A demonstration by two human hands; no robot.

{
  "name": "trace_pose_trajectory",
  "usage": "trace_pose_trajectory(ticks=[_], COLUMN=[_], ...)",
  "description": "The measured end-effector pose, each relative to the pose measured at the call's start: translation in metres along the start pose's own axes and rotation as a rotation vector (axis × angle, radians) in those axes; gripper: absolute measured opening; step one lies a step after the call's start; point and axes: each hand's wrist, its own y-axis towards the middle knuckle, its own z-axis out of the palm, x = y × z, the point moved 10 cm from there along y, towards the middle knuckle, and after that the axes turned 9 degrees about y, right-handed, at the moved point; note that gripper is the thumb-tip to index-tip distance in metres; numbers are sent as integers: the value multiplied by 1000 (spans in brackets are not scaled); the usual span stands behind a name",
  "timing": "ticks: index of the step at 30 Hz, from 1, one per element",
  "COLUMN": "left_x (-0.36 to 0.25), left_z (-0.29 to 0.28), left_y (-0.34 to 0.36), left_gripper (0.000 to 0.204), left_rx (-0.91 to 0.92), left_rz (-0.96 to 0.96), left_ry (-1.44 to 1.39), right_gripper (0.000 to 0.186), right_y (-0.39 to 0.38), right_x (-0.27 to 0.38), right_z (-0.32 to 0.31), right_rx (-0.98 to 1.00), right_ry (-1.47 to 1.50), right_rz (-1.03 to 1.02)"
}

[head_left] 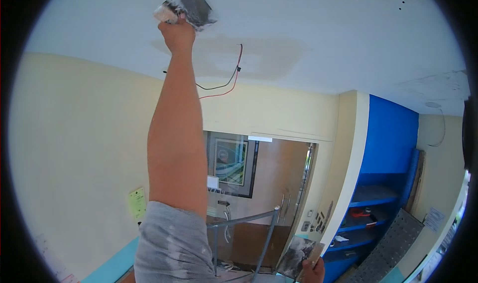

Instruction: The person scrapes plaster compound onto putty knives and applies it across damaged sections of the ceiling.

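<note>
My left arm, in a grey short sleeve dusted with white, reaches up to the ceiling. My left hand (pixel 178 34) is closed on a putty knife (pixel 195 6) with a wide, flat grey blade, smeared with white filler. The blade is at the white ceiling (pixel 298 14); whether it touches, I cannot tell. Low on the right, my right hand (pixel 312 271) grips a second flat scraper (pixel 295 257), its dark blade coated with whitish filler. Its handle is mostly hidden by the fingers. A darker beige patch (pixel 279 56) marks the ceiling beyond my raised hand.
Red and black wires (pixel 238 74) hang from the ceiling beside my forearm. Below stands a grey metal frame (pixel 266 240) before a glass door (pixel 279 183). Blue shelves (pixel 373 203) and a perforated metal plank (pixel 391 248) are at the right.
</note>
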Motion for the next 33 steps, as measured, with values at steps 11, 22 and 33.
trace_pose_trajectory(ticks=[11, 22, 33], left_x=[-179, -25, 404], left_z=[-118, -287, -790], left_y=[73, 15, -569], left_gripper=[71, 71, 64], left_rx=[-304, -33, 1314], left_rz=[628, 473, -881], left_ry=[528, 413, 1470], right_gripper=[76, 46, 29], right_y=[-11, -17, -101], right_x=[-32, -24, -192], right_z=[29, -2, -277], right_rx=[177, 13, -92], right_ry=[-342, -497, -1280], right_rz=[60, -21, 443])
